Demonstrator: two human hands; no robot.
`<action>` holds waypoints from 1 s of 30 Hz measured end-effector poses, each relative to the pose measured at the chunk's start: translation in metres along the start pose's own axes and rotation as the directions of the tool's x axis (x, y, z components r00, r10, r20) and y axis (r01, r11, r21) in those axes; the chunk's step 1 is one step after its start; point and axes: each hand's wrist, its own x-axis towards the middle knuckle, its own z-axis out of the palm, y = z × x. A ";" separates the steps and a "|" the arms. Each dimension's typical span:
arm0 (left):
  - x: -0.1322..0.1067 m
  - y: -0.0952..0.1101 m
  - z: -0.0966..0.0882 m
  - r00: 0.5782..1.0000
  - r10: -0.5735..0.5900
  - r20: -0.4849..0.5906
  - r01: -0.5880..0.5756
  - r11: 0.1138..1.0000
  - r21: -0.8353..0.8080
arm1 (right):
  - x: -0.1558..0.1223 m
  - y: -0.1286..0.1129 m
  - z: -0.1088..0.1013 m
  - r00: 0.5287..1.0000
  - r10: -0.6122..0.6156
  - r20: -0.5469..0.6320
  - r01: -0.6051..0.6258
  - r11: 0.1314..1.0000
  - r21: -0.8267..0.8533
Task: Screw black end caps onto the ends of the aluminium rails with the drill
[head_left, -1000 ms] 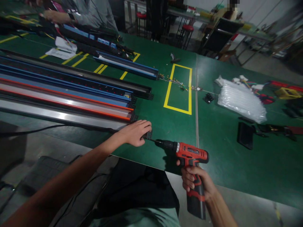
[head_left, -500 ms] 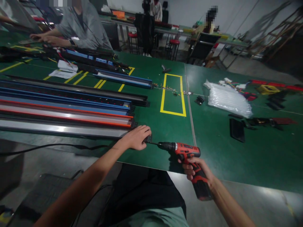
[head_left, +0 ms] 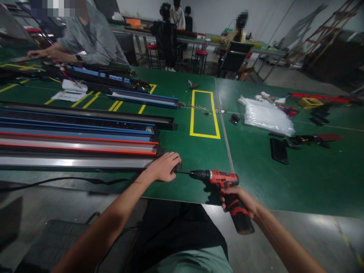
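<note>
My left hand (head_left: 163,167) is closed over the end of a long silver rail (head_left: 71,163) at the near edge of the green table (head_left: 256,182), pressing a small black end cap (head_left: 179,167) against it. My right hand (head_left: 238,198) grips the handle of a red and black cordless drill (head_left: 224,185). The drill lies level, its bit pointing left and touching the black end cap beside my left fingers.
Several more long rails, blue, black and orange-edged (head_left: 79,132), lie side by side behind the silver one. A yellow taped rectangle (head_left: 202,113), a white plastic bag of parts (head_left: 267,115) and black parts (head_left: 278,150) lie to the right. A person in grey (head_left: 85,38) works at the far left.
The view has tilted up and pulled back a little. The drill has levelled out and sits lower in my right hand; my left hand stays on the rail's end.
</note>
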 end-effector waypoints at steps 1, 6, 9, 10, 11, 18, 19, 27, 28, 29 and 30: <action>0.000 0.000 0.000 1.000 -0.001 0.000 0.001 1.000 0.001 | -0.001 -0.001 0.002 1.000 -0.013 -0.026 0.012 0.999 -0.042; 0.000 0.002 -0.001 1.000 -0.009 0.011 0.009 1.000 0.013 | -0.003 -0.004 0.016 0.977 -0.085 -0.193 0.019 0.946 -0.323; 0.000 0.003 -0.001 0.999 -0.026 0.019 0.025 0.999 0.024 | -0.002 -0.006 0.022 0.959 -0.138 -0.246 0.011 0.890 -0.456; 0.000 0.003 0.000 0.999 -0.031 0.021 0.030 0.999 0.027 | -0.002 -0.007 0.024 0.954 -0.158 -0.253 0.012 0.869 -0.495; 0.000 0.003 0.000 0.999 -0.036 0.022 0.035 0.999 0.030 | -0.001 -0.008 0.025 0.950 -0.175 -0.259 0.011 0.847 -0.531; 0.000 0.002 0.002 0.999 -0.034 0.015 0.033 0.999 0.042 | 0.005 -0.005 0.023 0.914 -0.301 -0.272 0.011 0.689 -0.724; 0.000 0.002 0.002 0.999 -0.033 0.016 0.032 0.999 0.044 | 0.006 -0.004 0.023 0.905 -0.322 -0.277 0.006 0.662 -0.749; 0.001 0.001 0.003 1.000 -0.025 0.014 0.024 0.999 0.041 | 0.007 -0.004 0.029 0.869 -0.339 -0.360 -0.078 0.625 -0.777; 0.000 0.001 0.003 1.000 -0.026 0.016 0.025 0.999 0.041 | 0.007 -0.004 0.029 0.869 -0.337 -0.363 -0.079 0.629 -0.773; 0.000 0.001 0.003 0.999 -0.027 0.019 0.026 0.999 0.040 | 0.007 -0.004 0.029 0.870 -0.337 -0.360 -0.078 0.627 -0.775; 0.000 0.001 0.003 0.999 -0.028 0.022 0.027 0.999 0.038 | 0.007 -0.004 0.029 0.870 -0.343 -0.355 -0.078 0.616 -0.784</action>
